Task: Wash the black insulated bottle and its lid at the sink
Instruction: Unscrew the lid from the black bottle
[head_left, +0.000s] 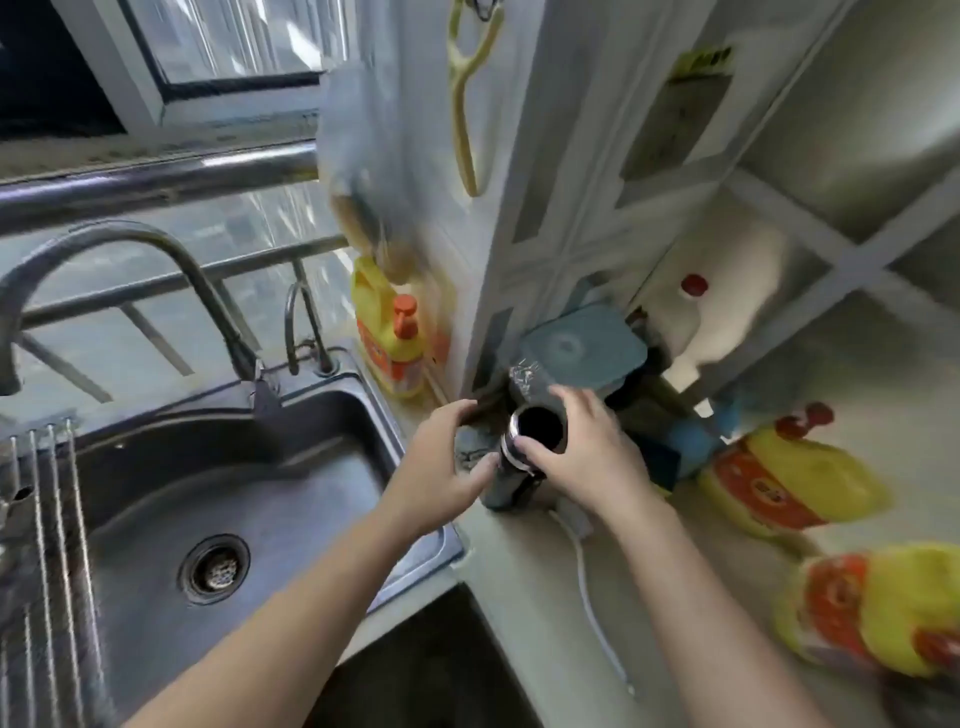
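The black insulated bottle (511, 480) stands upright on the counter just right of the sink's corner, its steel-rimmed mouth open. My right hand (587, 452) grips it around the neck from the right. My left hand (441, 467) is close beside the bottle on the left, fingers and thumb curled round a dark, blurred round piece that looks like the lid (470, 447). The steel sink (249, 467) lies to the left, with its curved faucet (156, 260) behind and no water running.
A yellow detergent bottle (397, 338) stands behind the sink corner. A teal-lidded container (582, 348) and a dark wrapped cylinder (530, 382) sit behind the bottle. Yellow-orange bags (789, 483) lie on the counter to the right. A white cable (587, 582) crosses it. A wire rack (47, 519) spans the sink's left.
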